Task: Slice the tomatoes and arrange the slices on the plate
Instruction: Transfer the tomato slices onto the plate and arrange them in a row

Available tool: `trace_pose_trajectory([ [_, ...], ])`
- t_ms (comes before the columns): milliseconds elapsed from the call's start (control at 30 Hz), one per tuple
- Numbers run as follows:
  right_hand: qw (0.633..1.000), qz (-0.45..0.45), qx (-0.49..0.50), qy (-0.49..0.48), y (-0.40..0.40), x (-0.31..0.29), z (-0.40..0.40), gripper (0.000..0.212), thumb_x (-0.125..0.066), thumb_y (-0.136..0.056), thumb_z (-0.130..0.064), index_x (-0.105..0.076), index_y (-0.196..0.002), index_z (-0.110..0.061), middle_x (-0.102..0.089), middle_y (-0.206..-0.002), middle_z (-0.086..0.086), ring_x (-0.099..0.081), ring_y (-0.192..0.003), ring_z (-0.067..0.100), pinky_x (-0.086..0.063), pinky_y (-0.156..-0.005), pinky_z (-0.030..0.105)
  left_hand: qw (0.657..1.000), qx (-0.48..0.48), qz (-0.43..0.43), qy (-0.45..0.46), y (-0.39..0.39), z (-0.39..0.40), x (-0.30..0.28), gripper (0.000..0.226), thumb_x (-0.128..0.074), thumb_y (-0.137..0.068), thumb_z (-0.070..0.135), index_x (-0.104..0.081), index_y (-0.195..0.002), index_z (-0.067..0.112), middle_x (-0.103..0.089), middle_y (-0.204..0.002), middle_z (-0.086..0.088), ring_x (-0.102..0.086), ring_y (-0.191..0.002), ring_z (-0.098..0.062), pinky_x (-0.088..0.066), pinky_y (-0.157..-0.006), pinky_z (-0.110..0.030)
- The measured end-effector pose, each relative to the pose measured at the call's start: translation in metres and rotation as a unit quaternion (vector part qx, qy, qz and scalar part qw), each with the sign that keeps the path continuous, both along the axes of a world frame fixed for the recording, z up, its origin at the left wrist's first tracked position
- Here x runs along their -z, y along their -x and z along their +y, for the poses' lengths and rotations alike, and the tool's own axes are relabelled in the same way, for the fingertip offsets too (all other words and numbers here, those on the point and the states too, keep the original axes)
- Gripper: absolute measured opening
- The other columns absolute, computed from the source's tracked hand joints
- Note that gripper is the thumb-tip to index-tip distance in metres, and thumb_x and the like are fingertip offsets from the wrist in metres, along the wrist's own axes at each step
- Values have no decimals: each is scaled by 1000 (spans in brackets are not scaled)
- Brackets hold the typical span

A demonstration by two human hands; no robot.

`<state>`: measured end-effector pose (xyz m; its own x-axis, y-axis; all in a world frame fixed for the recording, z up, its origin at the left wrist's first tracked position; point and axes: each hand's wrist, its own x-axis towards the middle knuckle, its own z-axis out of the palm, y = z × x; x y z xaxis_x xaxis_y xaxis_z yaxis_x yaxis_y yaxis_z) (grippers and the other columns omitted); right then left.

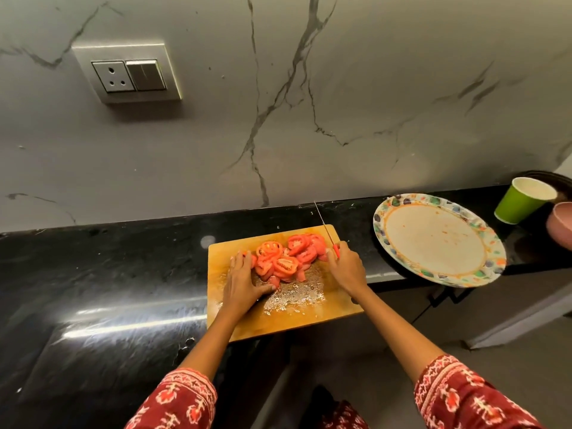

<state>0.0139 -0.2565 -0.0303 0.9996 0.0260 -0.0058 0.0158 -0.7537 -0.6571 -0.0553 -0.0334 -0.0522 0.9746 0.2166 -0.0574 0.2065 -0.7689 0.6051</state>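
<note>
A pile of red tomato slices [286, 257] lies on the far half of a wooden cutting board [309, 317] wet with juice and seeds. My left hand [244, 278] lies flat on the board with straight fingers against the left side of the pile. My right hand [345, 267] grips the red handle of a thin knife [323, 224] at the pile's right side, blade pointing up and away toward the wall. A round plate [383, 230] with a colourful patterned rim sits on the counter to the right of the board, holding no slices.
The black counter [108, 274] ends just right of the board, and the plate overhangs its front edge. A green paper cup [517, 205] and a pink bowl [561, 224] stand at the far right. A marble wall with a socket [128, 74] rises behind.
</note>
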Motion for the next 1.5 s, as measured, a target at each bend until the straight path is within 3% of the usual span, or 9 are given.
trace_pose_trajectory([
  [367, 988, 3, 88, 124, 17, -1, -36, 19, -40, -95, -14, -50, -103, 0, -64, -96, 20, -62, -89, 36, -44, -68, 37, 998, -7, -56, 22, -8, -23, -10, 65, -57, -89, 18, -24, -145, 12, -23, -153, -10, -13, -144, -24, -10, -117, -49],
  [633, 969, 15, 26, 247, -11, 1, -51, 22, -41, -94, -5, -49, -114, 1, -52, -115, 20, -58, -99, 33, -44, -77, 33, 997, -56, -48, 28, -1, -30, -15, 60, -56, -90, 17, -30, -144, 12, -24, -152, -10, -12, -144, -26, -13, -116, -52],
  [767, 943, -11, -4, 334, -18, 2, -50, 25, -42, -95, -12, -47, -119, -5, -47, -121, 12, -47, -111, 27, -43, -85, 32, 994, -96, -50, 13, 9, -28, -11, 56, -59, -89, 21, -37, -140, 12, -23, -153, -10, -8, -144, -32, -14, -115, -55],
  [900, 965, -105, -69, 232, 2, 6, -37, 23, -43, -92, -11, -52, -113, -5, -49, -116, 13, -49, -106, 28, -41, -83, 34, 985, -168, 17, -19, 22, -35, -3, 61, -52, -91, 41, -31, -143, 18, -13, -156, -9, 4, -144, -31, 0, -108, -64],
  [1000, 970, -148, -96, 169, 35, 17, -25, 25, -53, -90, -16, -57, -110, -2, -55, -112, 15, -54, -99, 31, -45, -80, 39, 975, -220, 18, -30, 35, -37, 3, 55, -44, -93, 45, -37, -140, 15, -18, -155, -8, 0, -145, -27, 4, -107, -66],
  [1100, 964, -177, -104, 172, 57, 25, -17, 26, -52, -90, -23, -63, -107, -7, -60, -112, 14, -60, -100, 30, -51, -80, 41, 970, -244, -1, -18, 43, -36, 6, 41, -44, -94, 39, -47, -127, 16, -33, -148, -5, -11, -144, -26, 3, -108, -67],
  [1233, 950, -192, -86, 229, 63, 26, -15, 44, -34, -87, -35, -67, -106, -11, -62, -115, 16, -62, -102, 32, -52, -81, 43, 974, -225, -4, 26, 40, -24, -1, 46, -61, -84, 44, -50, -115, 12, -41, -131, -5, -31, -132, -25, -14, -107, -65],
  [1367, 950, -188, -72, 239, 60, 30, -10, 45, -33, -89, -36, -66, -106, -11, -61, -117, 18, -61, -104, 34, -51, -83, 44, 975, -215, -25, 45, 37, -18, -2, 39, -63, -82, 43, -49, -104, 14, -43, -129, -7, -25, -136, -28, -18, -106, -58],
  [1500, 941, -198, -92, 258, 42, 27, -9, 37, -50, -86, -36, -68, -104, -9, -63, -113, 17, -62, -101, 33, -52, -79, 45, 980, -190, -27, 50, 24, -17, -5, 51, -64, -81, 45, -49, -116, 11, -42, -132, -8, -23, -138, -30, -19, -106, -60],
])
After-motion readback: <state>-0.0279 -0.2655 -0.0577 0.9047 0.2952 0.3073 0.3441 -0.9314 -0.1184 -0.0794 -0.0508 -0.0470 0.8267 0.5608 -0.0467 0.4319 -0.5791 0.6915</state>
